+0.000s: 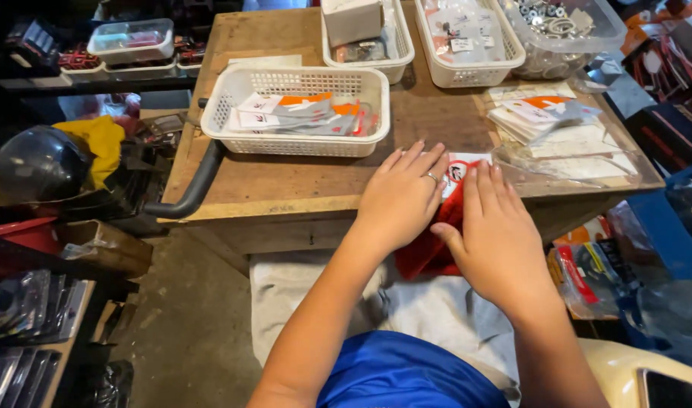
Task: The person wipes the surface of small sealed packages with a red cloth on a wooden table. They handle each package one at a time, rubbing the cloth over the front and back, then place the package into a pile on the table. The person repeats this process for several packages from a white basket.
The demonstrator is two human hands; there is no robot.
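Far left: a glossy black helmet (37,162) with a yellow cloth (100,143) beside it, both below the table's level. A dark curved tube (195,185) hangs against the left edge of the worn wooden table (285,185). On the table stands a white lattice-walled plastic basket (295,109) holding flat packets (300,113) with grey and orange cards, seemingly finished pieces. Behind it are two more white baskets (368,41) (470,38).

Centre: the left hand (399,200), a ring on one finger, lies palm-down with fingers spread flat, pressing a red-and-white packet (455,177) at the table's near edge. The right hand (497,234) lies flat just beside it, fingers together and extended, covering the packet's right part; neither hand grips.

By appearance the packet is being flattened or sealed; it is not yet in the basket.

Right: a loose stack of cards (546,113) and clear glossy sleeves (580,162) remain, suggesting more pieces left. Behind, a clear tub (565,34) holds small metal parts.
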